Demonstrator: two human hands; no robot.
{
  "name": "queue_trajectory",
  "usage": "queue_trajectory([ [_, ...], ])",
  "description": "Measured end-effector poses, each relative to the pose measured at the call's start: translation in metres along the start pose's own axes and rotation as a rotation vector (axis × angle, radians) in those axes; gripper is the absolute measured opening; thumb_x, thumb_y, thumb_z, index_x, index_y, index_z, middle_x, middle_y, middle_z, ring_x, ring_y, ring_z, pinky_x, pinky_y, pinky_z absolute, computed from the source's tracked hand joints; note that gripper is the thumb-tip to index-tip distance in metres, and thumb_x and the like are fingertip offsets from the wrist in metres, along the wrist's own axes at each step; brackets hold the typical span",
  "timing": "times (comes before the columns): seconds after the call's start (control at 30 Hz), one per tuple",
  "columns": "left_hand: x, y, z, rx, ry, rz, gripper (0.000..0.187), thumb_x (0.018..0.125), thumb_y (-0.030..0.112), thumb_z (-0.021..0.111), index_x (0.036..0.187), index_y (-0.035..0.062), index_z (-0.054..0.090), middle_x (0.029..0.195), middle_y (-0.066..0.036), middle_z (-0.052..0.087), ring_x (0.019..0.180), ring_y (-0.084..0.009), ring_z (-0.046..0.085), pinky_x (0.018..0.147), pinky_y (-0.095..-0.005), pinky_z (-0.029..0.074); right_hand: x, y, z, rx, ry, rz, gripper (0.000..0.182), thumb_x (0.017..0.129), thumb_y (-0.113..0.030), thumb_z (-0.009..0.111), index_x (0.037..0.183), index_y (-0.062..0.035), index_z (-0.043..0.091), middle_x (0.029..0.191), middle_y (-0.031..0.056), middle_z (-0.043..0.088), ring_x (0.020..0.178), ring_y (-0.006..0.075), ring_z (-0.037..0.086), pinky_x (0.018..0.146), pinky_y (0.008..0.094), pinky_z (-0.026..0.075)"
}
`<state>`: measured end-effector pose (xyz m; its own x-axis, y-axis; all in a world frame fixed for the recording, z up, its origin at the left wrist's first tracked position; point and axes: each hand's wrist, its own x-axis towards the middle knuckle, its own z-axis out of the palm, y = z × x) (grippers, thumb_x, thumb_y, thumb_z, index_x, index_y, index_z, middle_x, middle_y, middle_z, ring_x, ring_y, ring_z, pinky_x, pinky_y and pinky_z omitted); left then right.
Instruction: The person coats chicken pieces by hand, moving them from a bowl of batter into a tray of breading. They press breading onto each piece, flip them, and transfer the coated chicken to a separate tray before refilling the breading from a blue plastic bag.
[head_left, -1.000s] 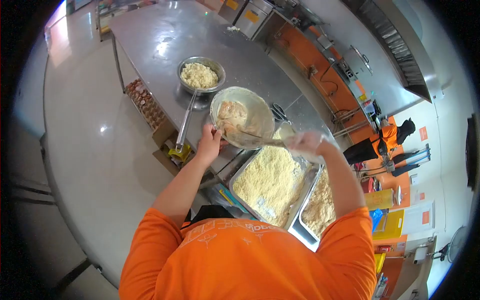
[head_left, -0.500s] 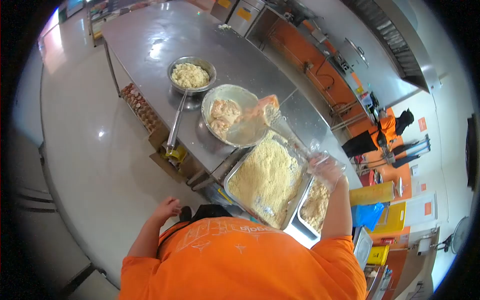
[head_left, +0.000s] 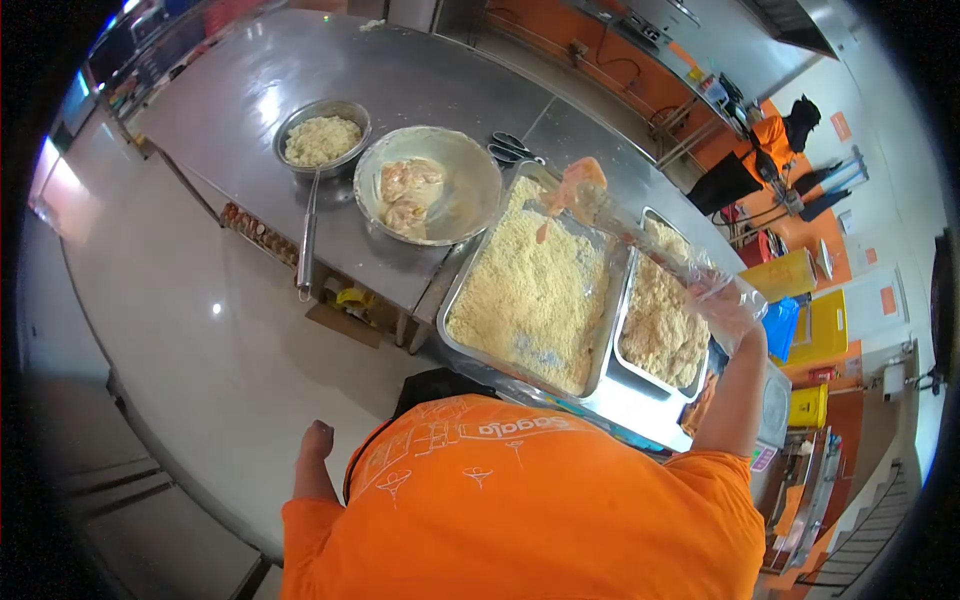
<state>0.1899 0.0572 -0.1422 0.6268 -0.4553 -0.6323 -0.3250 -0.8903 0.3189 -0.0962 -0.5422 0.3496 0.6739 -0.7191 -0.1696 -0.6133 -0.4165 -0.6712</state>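
My right hand (head_left: 732, 308), in a clear plastic glove, grips a pair of metal tongs (head_left: 645, 240) that reach left over the trays. A pale pink piece of raw meat (head_left: 582, 182), wet-looking, hangs from the tong tips above the far end of a tray of yellowish crumbs (head_left: 530, 310). Two more coated pieces of meat (head_left: 410, 188) lie in a metal bowl (head_left: 470, 195) beside that tray. To its right, a second tray (head_left: 625, 350) holds lumpy, coarser crumbs. Away from the table, my left hand (head_left: 318, 438) hangs low at my side with its fingers curled in and nothing visible in them.
A long-handled strainer (head_left: 307, 235) with pale crumbs sits at the table's left, its handle over the edge. Black-handled scissors (head_left: 515, 150) lie behind the bowl. Egg trays (head_left: 260, 235) are under the table. A person in orange (head_left: 765, 150) stands at the far right.
The tongs and meat have moved right from the bowl's edge to above the crumb tray. My right hand shifted right too. The view turned, and the scissors came into sight.
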Motion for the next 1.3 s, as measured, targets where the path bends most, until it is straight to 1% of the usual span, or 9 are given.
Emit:
queue_trajectory([
  [0.1, 0.009, 0.027, -0.019, -0.07, 0.009, -0.006, 0.031, 0.077, 0.026, 0.051, 0.095, 0.0, 0.052, 0.098, -0.021, 0.056, 0.093, -0.0351, 0.052, 0.081, -0.0409, 0.042, -0.013, -0.019, 0.004, -0.366, -0.002, -0.385, 0.029, 0.072, -0.004, 0.058, 0.101, -0.0034, 0.056, 0.08, 0.0053, 0.06, 0.073, 0.0154, 0.057, 0.065, 0.0254, 0.045],
  [0.3, 0.019, 0.074, -0.038, -0.056, -0.042, 0.199, 0.032, 0.078, 0.028, 0.05, 0.093, -0.0004, 0.052, 0.096, -0.022, 0.056, 0.093, -0.036, 0.052, 0.08, -0.0409, 0.042, -0.041, -0.082, 0.064, -1.186, -0.143, -0.042, 0.035, 0.074, -0.042, 0.054, 0.102, -0.021, 0.059, 0.08, 0.0111, 0.062, 0.07, 0.0212, 0.06, 0.064, 0.0299, 0.047],
  [0.43, -0.018, 0.124, -0.086, -0.075, -0.046, 0.102, 0.032, 0.078, 0.028, 0.049, 0.092, -0.0003, 0.052, 0.094, -0.022, 0.057, 0.091, -0.0366, 0.052, 0.078, -0.041, 0.043, -0.066, -0.112, 0.044, -1.002, -0.158, 0.1, 0.038, 0.08, -0.044, 0.044, 0.113, -0.0259, 0.052, 0.085, 0.0137, 0.06, 0.075, 0.0258, 0.058, 0.072, 0.0346, 0.044],
  [0.53, 0.018, 0.066, -0.046, 0.119, -0.091, 0.159, 0.032, 0.079, 0.028, 0.048, 0.094, 0.0006, 0.052, 0.095, -0.022, 0.056, 0.091, -0.0369, 0.052, 0.078, -0.0415, 0.043, -0.062, -0.085, 0.042, -1.241, 0.014, -0.062, 0.039, 0.082, -0.041, 0.041, 0.115, -0.0234, 0.05, 0.085, 0.0126, 0.06, 0.076, 0.0262, 0.058, 0.071, 0.0343, 0.044],
  [0.67, -0.006, 0.075, -0.075, 0.115, -0.273, -0.053, 0.032, 0.079, 0.029, 0.049, 0.097, 0.0019, 0.051, 0.098, -0.021, 0.056, 0.094, -0.0366, 0.051, 0.08, -0.0421, 0.042, -0.046, -0.118, 0.062, -1.334, -0.241, 0.089, 0.045, 0.085, -0.041, 0.035, 0.12, -0.0146, 0.038, 0.075, 0.007, 0.061, 0.069, 0.0224, 0.06, 0.056, 0.0376, 0.044],
  [0.83, -0.024, 0.068, -0.078, -0.016, -0.11, -0.059, 0.034, 0.079, 0.03, 0.049, 0.098, 0.0023, 0.051, 0.098, -0.021, 0.055, 0.093, -0.0364, 0.052, 0.079, -0.0427, 0.042, -0.026, -0.092, 0.072, -1.319, -0.268, -0.12, 0.049, 0.085, -0.036, 0.038, 0.127, -0.0121, 0.03, 0.076, 0.008, 0.059, 0.065, 0.0229, 0.058, 0.058, 0.0364, 0.045],
  [1.07, -0.048, 0.084, -0.082, -0.023, -0.031, -0.043, 0.037, 0.079, 0.03, 0.044, 0.091, -0.0032, 0.053, 0.088, -0.026, 0.057, 0.087, -0.0403, 0.054, 0.076, -0.0442, 0.043, 0.018, -0.184, 0.085, -1.04, -0.199, -0.103, 0.051, 0.081, -0.038, 0.044, 0.124, -0.0111, 0.035, 0.072, 0.0108, 0.059, 0.07, 0.0249, 0.06, 0.062, 0.034, 0.045],
  [1.2, -0.046, 0.074, -0.066, -0.137, 0.089, -0.031, 0.034, 0.079, 0.029, 0.047, 0.09, -0.0027, 0.054, 0.088, -0.026, 0.057, 0.087, -0.0397, 0.054, 0.076, -0.044, 0.044, 0.1, -0.183, 0.137, -1.34, -0.125, -0.438, 0.044, 0.088, -0.035, 0.031, 0.12, -0.008, 0.04, 0.089, 0.0131, 0.059, 0.088, 0.0287, 0.057, 0.074, 0.041, 0.044],
  [1.3, -0.048, 0.053, -0.047, -0.215, 0.096, -0.083, 0.031, 0.078, 0.028, 0.051, 0.089, -0.0008, 0.055, 0.087, -0.023, 0.058, 0.086, -0.0394, 0.054, 0.075, -0.0447, 0.044, 0.154, -0.181, 0.16, -1.15, -0.036, -0.328, 0.046, 0.09, -0.036, 0.025, 0.113, -0.0042, 0.048, 0.09, 0.013, 0.059, 0.09, 0.0279, 0.056, 0.081, 0.0401, 0.04],
])
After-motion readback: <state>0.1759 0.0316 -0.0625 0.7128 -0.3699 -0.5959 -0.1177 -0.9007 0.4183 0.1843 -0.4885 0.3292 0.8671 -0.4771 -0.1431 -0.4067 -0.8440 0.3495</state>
